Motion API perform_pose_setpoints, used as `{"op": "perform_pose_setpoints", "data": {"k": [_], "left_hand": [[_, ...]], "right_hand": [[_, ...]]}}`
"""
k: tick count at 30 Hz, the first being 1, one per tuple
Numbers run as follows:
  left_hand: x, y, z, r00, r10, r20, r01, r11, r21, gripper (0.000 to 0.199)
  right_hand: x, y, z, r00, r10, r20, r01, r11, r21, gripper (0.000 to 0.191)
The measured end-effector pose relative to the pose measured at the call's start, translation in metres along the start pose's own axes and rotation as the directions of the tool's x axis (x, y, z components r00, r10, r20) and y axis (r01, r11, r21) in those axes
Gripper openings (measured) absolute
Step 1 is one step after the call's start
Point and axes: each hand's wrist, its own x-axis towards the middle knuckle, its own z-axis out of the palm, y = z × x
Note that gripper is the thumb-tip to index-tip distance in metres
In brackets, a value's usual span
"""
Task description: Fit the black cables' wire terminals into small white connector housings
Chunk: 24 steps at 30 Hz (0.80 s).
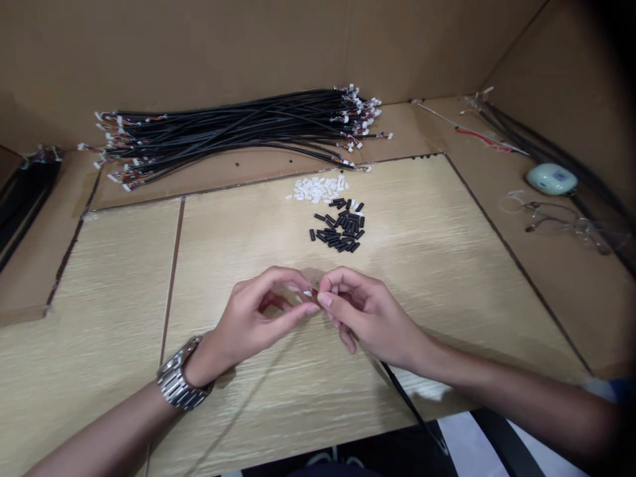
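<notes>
My left hand (265, 311), with a metal watch (181, 377) on its wrist, pinches a small white connector (308, 293) at its fingertips. Close against it, my right hand (362, 308) pinches thin coloured wires (316, 298) between thumb and index finger. A black cable (405, 394) runs from under my right hand toward the table's front edge. Beyond my hands lie a pile of short black tubes (342, 228) and, just behind it, a pile of small white connectors (318, 189). The fingertips partly hide the wire ends.
A long bundle of black cables (233, 132) with white end connectors lies along the back cardboard. More dark cables (30, 192) are at the far left. On the right are a pale green oval object (551, 179), eyeglasses (566, 222) and further black cables (591, 192).
</notes>
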Motion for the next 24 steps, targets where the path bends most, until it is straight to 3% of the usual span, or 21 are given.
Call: {"op": "perform_pose_setpoints", "data": {"k": [4, 7, 10, 12, 16, 20, 24], "left_hand": [[0.001, -0.002, -0.001, 0.989, -0.139, 0.052, 0.145, 0.98, -0.136, 0.019], [0.006, -0.001, -0.004, 0.959, -0.246, 0.141, 0.278, 0.915, -0.292, 0.011], [0.014, 0.004, -0.009, 0.899, -0.328, 0.29, 0.419, 0.839, -0.349, 0.025], [0.019, 0.008, -0.011, 0.837, -0.364, 0.408, 0.513, 0.782, -0.354, 0.027], [0.021, 0.011, -0.012, 0.72, -0.372, 0.586, 0.669, 0.595, -0.445, 0.024], [0.017, 0.008, -0.012, 0.682, -0.358, 0.638, 0.723, 0.463, -0.513, 0.033], [0.018, 0.007, -0.013, 0.666, -0.364, 0.651, 0.741, 0.423, -0.522, 0.029]], "right_hand": [[-0.001, 0.0, -0.002, 0.999, -0.014, -0.03, 0.011, 0.996, -0.085, 0.015], [-0.003, -0.002, -0.003, 0.993, -0.105, -0.047, 0.09, 0.966, -0.244, 0.009], [-0.005, -0.006, -0.003, 0.971, -0.239, -0.003, 0.221, 0.902, -0.37, 0.004], [-0.007, -0.008, -0.003, 0.95, -0.308, 0.057, 0.304, 0.863, -0.404, 0.006], [-0.009, -0.009, -0.005, 0.903, -0.41, 0.126, 0.419, 0.783, -0.46, 0.006], [-0.008, -0.008, -0.007, 0.856, -0.496, 0.145, 0.493, 0.701, -0.515, 0.008], [-0.008, -0.007, -0.008, 0.831, -0.519, 0.198, 0.538, 0.661, -0.523, 0.01]]}}
